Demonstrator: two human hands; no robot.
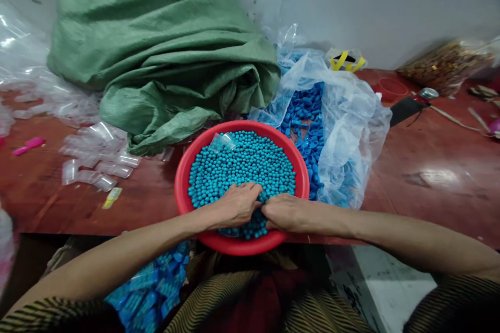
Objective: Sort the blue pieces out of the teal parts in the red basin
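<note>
A red plastic basin full of small turquoise balls stands at the table's front edge. My left hand is over the near half of the balls, its fingers curled inward. Close beside it, almost touching, my right hand is closed with its knuckles toward the left one. Whatever the two hands pinch is hidden by the fingers. A small clear plastic case lies on the balls near the far rim.
Clear plastic cases lie loose on the red table at left, near a pink piece. A green sack is heaped behind. Right of the basin, a plastic bag holds blue pieces. Filled blue cases sit below the table.
</note>
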